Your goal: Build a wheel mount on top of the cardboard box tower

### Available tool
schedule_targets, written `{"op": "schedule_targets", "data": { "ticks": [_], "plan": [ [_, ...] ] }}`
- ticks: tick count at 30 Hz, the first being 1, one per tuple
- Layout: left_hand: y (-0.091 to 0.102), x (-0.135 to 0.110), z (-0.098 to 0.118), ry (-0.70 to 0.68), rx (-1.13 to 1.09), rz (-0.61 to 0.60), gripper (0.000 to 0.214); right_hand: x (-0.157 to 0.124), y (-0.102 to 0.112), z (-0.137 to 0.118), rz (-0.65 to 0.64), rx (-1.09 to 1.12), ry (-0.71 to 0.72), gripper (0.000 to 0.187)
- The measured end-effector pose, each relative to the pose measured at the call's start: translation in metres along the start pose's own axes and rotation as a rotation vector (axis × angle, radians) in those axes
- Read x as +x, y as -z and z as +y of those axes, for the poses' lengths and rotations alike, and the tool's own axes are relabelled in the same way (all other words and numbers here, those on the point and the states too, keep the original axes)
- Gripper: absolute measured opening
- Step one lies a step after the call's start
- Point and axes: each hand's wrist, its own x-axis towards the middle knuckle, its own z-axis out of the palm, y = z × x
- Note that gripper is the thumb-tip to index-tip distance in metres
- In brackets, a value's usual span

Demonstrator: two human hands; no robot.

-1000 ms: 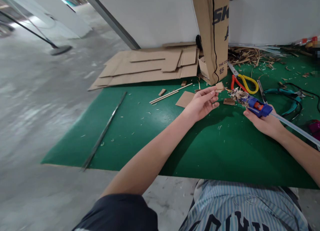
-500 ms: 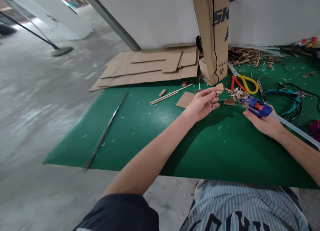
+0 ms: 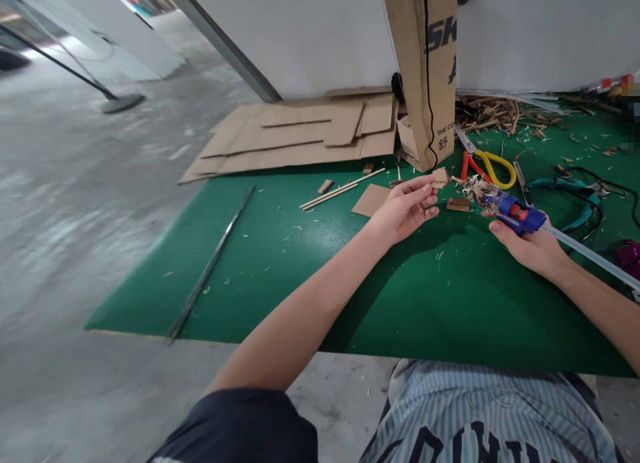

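My left hand [image 3: 407, 208] pinches a small piece of cardboard [image 3: 440, 178] above the green table [image 3: 310, 269]. In my right hand [image 3: 533, 246] is a blue hot glue gun [image 3: 520, 216], with a clear glue stick [image 3: 590, 249] sticking out of its back. Bits of debris cling around the front of the gun, and its nozzle points at the cardboard piece, very close to it. Below the nozzle lies a small brown cardboard scrap [image 3: 458, 204]. A square of cardboard [image 3: 371, 200] rests partly behind my left hand.
Red-and-yellow scissors [image 3: 495, 169], a utility knife [image 3: 523, 183] and teal pliers [image 3: 585, 209] lie past my right hand. Two thin sticks [image 3: 343, 189], flat cardboard sheets [image 3: 300, 133] and a tall cardboard box [image 3: 440, 83] are further back. A dark strip [image 3: 213, 263] crosses the left side.
The glue gun's nozzle has shifted very slightly to the right, with my right hand. My left hand and the cardboard piece stay in place.
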Motion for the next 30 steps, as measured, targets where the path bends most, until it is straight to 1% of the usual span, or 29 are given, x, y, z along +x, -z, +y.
{"op": "schedule_targets", "data": {
  "ticks": [10, 17, 21, 30],
  "plan": [
    [0.0007, 0.0002, 0.0012, 0.023, 0.003, 0.001, 0.011, -0.0007, 0.0011, -0.0044, -0.009, 0.001, -0.009, 0.035],
    [0.0023, 0.0001, 0.0005, 0.039, -0.007, -0.059, 0.012, -0.0022, 0.0031, -0.0056, 0.000, -0.013, -0.006, 0.035],
    [0.0041, 0.0009, -0.0006, 0.053, 0.004, -0.058, 0.013, -0.0025, 0.0023, -0.0077, -0.015, -0.043, 0.015, 0.031],
    [0.0051, 0.0007, -0.0012, 0.072, -0.032, -0.097, 0.013, -0.0017, 0.0001, -0.0042, 0.012, -0.065, 0.044, 0.029]
  ]
}}
